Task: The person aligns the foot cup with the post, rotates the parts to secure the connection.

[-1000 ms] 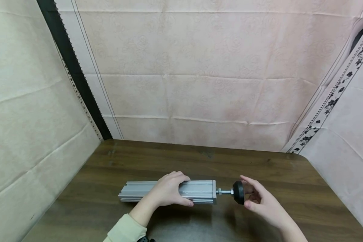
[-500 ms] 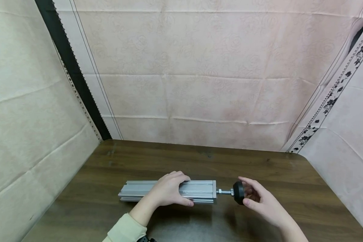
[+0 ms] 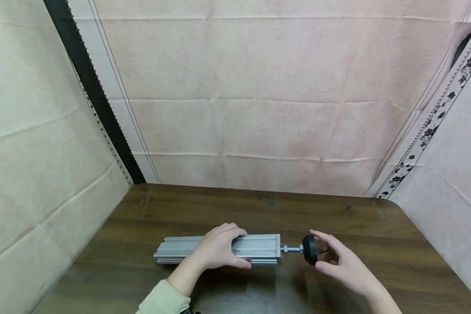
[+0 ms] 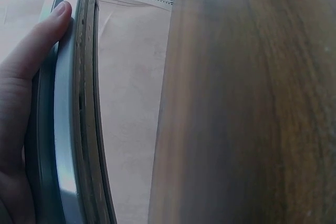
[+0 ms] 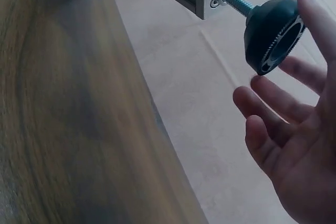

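In the head view an aluminium profile (image 3: 259,248) lies lengthwise across the middle, held from above by my left hand (image 3: 219,249). My left thumb (image 4: 52,24) lies along its side in the left wrist view. From the profile's right end plate a threaded rod (image 5: 239,1) with nuts sticks out, carrying a black levelling foot (image 3: 309,250). At that foot's rim, my right hand (image 3: 339,261) pinches with thumb and index finger. In the right wrist view the other fingers (image 5: 262,111) hang curled beside the foot (image 5: 268,32), whose underside is hollow with a toothed ring.
Beneath the profile is a brown wooden table (image 3: 172,209), its shadow falling toward the near side. Pale patterned cloth (image 3: 235,109) hangs behind the far edge, with more cloth on both sides. A dark strip (image 3: 98,96) runs down at the left.
My right thumb and index finger have shifted slightly left along the foot's rim. The profile and my left hand have stayed in place.
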A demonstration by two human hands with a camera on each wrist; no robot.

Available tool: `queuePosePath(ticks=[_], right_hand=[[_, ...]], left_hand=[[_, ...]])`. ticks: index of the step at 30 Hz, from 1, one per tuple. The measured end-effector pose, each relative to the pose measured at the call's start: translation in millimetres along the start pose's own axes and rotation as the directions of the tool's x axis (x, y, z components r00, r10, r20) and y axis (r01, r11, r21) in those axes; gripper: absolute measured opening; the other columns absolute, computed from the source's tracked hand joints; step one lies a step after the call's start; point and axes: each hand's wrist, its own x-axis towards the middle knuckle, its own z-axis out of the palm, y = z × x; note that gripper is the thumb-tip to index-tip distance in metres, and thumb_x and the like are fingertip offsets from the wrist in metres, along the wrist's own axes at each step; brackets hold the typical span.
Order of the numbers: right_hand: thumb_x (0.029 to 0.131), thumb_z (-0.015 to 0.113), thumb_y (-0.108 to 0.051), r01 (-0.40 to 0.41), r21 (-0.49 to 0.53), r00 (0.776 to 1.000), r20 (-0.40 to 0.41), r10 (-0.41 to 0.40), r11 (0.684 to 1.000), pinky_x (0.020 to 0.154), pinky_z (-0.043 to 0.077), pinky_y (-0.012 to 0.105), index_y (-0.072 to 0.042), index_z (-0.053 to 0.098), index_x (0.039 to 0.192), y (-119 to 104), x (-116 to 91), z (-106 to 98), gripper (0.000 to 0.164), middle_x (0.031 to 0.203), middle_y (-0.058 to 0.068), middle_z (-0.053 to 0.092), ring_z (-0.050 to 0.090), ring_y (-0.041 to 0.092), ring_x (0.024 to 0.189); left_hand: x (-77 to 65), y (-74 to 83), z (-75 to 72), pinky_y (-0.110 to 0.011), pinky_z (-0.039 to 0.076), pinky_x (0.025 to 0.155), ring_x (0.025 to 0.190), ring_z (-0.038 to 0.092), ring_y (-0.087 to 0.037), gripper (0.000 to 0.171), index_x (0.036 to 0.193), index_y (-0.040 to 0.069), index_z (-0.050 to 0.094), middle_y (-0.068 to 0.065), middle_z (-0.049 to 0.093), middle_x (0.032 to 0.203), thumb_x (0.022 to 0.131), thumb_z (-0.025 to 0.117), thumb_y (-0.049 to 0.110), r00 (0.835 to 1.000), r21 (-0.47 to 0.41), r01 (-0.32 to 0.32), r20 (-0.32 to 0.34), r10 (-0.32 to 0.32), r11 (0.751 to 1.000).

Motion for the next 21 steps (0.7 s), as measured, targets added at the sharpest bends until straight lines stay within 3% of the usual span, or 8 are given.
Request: queuePosePath(ticks=[6, 13, 18, 21], right_hand=[[0.076, 0.071, 0.008, 0.099, 0.055, 0.994, 0.031, -0.101, 0.994, 0.069, 0.045, 0.027, -0.003, 0.034, 0.142, 0.4, -1.2, 0.5, 0.076, 0.132, 0.003, 0.037, 0.056, 0.011, 0.099], [0.079, 0.069, 0.002, -0.015, 0.007, 1.0, -0.011, 0.016, 1.0, 0.064, 0.046, 0.027, -0.011, 0.041, 0.14, -2.3, 0.2, 1.2, 0.068, 0.114, -0.003, 0.053, 0.059, 0.012, 0.088], [0.075, 0.072, 0.007, 0.083, 0.013, 0.996, 0.019, -0.083, 0.996, 0.07, 0.045, 0.026, -0.005, 0.035, 0.142, 0.7, -0.7, 0.0, 0.077, 0.133, 0.001, 0.038, 0.054, 0.01, 0.101], [0.076, 0.07, 0.009, 0.135, 0.027, 0.99, 0.026, -0.136, 0.99, 0.071, 0.045, 0.025, -0.001, 0.038, 0.14, 1.1, -1.5, -1.2, 0.072, 0.137, 0.003, 0.034, 0.053, 0.01, 0.102]], left_hand=[[-0.3, 0.1, 0.1, -0.03, 0.043, 0.081, 0.091, 0.052, -0.011, 0.071, 0.114, 0.017, 0.063, 0.01, 0.058, 0.102, 0.062, 0.073, 0.064, 1.0, -0.003, 0.005, 0.006, -0.005, 1.0], [-0.6, 0.3, -0.2, -0.03, 0.043, 0.081, 0.091, 0.052, -0.01, 0.07, 0.114, 0.017, 0.063, 0.01, 0.058, 0.101, 0.062, 0.074, 0.064, 1.0, -0.011, 0.005, 0.005, -0.005, 1.0], [-1.2, -1.4, -0.8, -0.032, 0.043, 0.082, 0.092, 0.052, -0.011, 0.07, 0.114, 0.017, 0.063, 0.01, 0.058, 0.102, 0.062, 0.074, 0.063, 1.0, -0.011, 0.021, 0.001, -0.021, 1.0], [-1.0, -2.0, -1.3, -0.031, 0.043, 0.082, 0.092, 0.052, -0.011, 0.07, 0.114, 0.017, 0.063, 0.01, 0.058, 0.102, 0.061, 0.075, 0.063, 1.0, -0.01, 0.027, 0.004, -0.027, 1.0]])
